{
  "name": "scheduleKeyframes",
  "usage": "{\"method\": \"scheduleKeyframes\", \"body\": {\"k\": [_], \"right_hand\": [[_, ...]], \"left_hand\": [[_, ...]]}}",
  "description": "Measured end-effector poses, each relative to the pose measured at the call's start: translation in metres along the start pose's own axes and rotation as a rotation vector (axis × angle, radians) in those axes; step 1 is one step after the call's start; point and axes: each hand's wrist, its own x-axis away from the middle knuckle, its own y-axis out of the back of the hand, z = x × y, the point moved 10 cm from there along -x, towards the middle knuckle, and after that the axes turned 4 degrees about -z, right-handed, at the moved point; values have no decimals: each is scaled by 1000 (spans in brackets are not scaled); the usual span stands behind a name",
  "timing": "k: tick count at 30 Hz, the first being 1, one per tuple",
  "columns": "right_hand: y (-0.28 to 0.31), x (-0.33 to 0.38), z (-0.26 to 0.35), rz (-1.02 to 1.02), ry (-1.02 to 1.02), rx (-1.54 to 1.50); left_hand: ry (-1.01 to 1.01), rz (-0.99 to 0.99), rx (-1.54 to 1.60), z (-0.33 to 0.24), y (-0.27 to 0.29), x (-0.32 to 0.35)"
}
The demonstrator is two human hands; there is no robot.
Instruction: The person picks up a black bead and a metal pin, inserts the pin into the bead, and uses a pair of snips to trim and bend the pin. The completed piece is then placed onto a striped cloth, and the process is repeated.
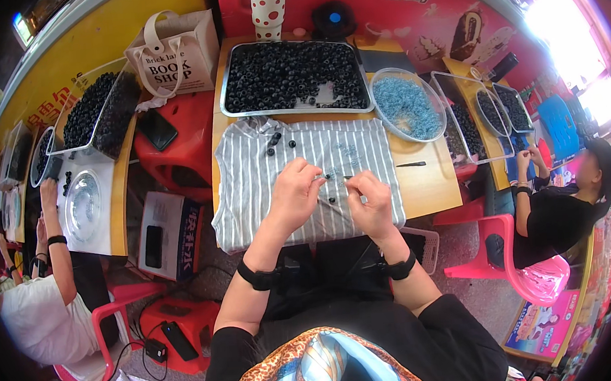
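Note:
My left hand [297, 192] is closed in a pinch over a grey-and-white striped cloth [249, 194]. At its fingertips is a small black round piece [329, 177]. My right hand [370, 199] faces it a short way off, also pinched; a thin dark tip shows at its fingers, too small to name. Another black piece [332, 200] lies on the cloth between the hands, and several more black round pieces [272, 147] rest near its far edge. Small light-blue pieces [347, 153] are scattered just beyond my hands. A thin dark tool [411, 164] lies on the table to the right.
Beyond the cloth stands a metal tray [300, 111] of black round pieces. An oval clear tub [437, 130] of light-blue pieces sits right of it. A spotted tumbler [269, 12] and canvas bag [190, 53] stand behind. People work at tables on both sides.

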Motion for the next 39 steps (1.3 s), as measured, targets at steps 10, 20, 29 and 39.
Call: {"method": "scheduleKeyframes", "body": {"k": [10,20,29,39], "right_hand": [[-29,31,11,405,354,632],[-22,24,7,333,264,424],[-30,25,-10,155,-374,-525],[-28,17,21,168,-225,-396]], "left_hand": [[210,72,15,28,16,33],[-15,27,-204,5,10,46],[703,63,1202,42,-37,76],[715,47,1469,47,-44,78]]}}
